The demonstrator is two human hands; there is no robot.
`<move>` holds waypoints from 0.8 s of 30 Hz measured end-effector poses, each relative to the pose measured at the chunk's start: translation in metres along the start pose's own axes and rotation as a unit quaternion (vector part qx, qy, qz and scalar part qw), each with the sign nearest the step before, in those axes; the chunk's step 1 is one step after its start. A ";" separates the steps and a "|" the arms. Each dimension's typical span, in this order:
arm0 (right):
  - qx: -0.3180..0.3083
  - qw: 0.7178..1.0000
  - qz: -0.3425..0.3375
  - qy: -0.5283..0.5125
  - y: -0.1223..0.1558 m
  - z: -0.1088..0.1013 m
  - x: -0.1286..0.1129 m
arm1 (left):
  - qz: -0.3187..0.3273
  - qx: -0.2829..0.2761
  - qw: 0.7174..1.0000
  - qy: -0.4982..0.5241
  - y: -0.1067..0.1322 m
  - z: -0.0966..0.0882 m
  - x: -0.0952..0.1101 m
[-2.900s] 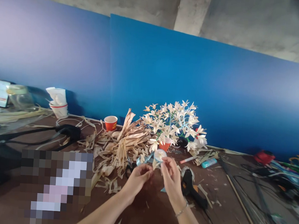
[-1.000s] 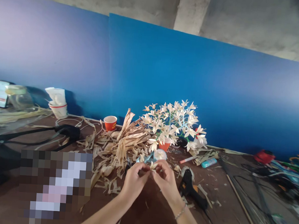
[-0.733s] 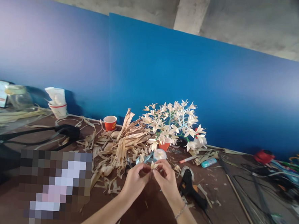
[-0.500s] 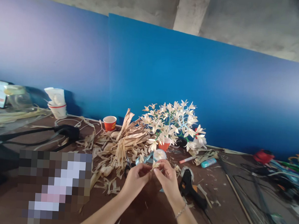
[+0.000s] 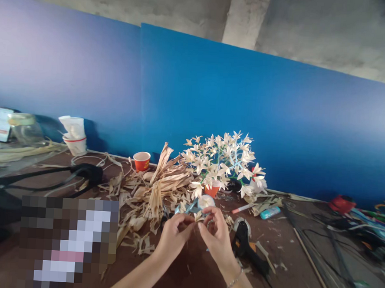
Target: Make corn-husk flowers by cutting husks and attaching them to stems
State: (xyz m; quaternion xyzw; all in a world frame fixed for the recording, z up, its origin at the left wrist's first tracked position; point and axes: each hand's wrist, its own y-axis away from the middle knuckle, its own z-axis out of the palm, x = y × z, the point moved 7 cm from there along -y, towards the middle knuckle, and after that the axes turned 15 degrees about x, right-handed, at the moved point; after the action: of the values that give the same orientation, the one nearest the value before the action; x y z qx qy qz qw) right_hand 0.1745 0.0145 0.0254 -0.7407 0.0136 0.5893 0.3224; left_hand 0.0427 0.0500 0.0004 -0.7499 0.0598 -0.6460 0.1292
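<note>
A small cream husk flower (image 5: 198, 215) is pinched between my two hands above the brown table. My left hand (image 5: 176, 234) grips its lower left side with thumb and forefinger. On the other side my right hand (image 5: 217, 237) is curled, thumb and fingertips at the petals. The exact grip is partly hidden by my fingers. Just beyond lie a roll of pale tape (image 5: 206, 201) and a light blue ribbon (image 5: 191, 206). Behind them, many cream flowers on green stems (image 5: 222, 161) stand in a red paper cup (image 5: 212, 189).
Dried corn husks (image 5: 157, 189) are heaped at the left of my hands. A black glue gun (image 5: 249, 249) with a cord lies to the right, near a turquoise packet (image 5: 269, 212). Another red cup (image 5: 141, 161) stands near the blue wall panel (image 5: 195, 96). Cables and thin rods lie far right.
The view has tilted slightly, so the scene sits a little lower. My right fingers have spread and shifted a little around the flower; both hands remain at it.
</note>
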 end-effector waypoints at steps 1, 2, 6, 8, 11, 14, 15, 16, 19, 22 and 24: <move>0.009 1.000 -0.010 0.005 0.001 -0.001 -0.003 | -0.001 0.002 1.000 -0.005 0.000 0.000 0.000; 0.016 1.000 -0.025 0.010 0.001 -0.002 -0.007 | -0.002 0.003 1.000 -0.009 0.000 0.000 -0.001; 0.016 0.993 -0.109 0.046 0.003 -0.002 -0.023 | 0.003 0.001 1.000 -0.007 0.000 -0.001 -0.002; 0.012 0.988 -0.141 0.068 0.004 0.000 -0.028 | 0.003 0.001 1.000 -0.002 0.000 -0.001 -0.001; 0.001 0.981 -0.170 0.092 0.006 0.002 -0.031 | -0.003 0.012 1.000 0.000 0.000 -0.004 0.002; -0.015 0.977 -0.188 0.100 0.009 0.004 -0.034 | -0.008 0.022 1.000 0.013 0.000 -0.007 0.005; -0.021 0.977 -0.192 0.095 0.010 0.005 -0.036 | -0.012 0.023 0.999 0.019 -0.001 -0.007 0.005; -0.026 0.977 -0.193 0.087 0.011 0.005 -0.038 | -0.015 0.026 0.999 0.024 -0.001 -0.008 0.005; -0.012 0.984 -0.172 0.053 0.010 0.001 -0.039 | -0.024 0.030 0.999 0.039 -0.002 -0.007 0.004; 0.039 0.992 -0.116 0.032 0.004 -0.006 -0.029 | -0.059 0.013 0.996 0.068 -0.002 -0.002 -0.001; 0.061 0.996 -0.070 0.017 -0.001 -0.009 -0.019 | -0.095 -0.012 0.990 0.099 -0.001 0.003 -0.007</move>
State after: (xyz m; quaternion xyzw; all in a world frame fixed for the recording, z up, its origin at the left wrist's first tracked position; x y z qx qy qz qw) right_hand 0.1767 0.0042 0.0436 -0.7286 0.0033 0.5506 0.4075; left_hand 0.0449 0.0532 -0.0063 -0.6862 0.0084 -0.7255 0.0512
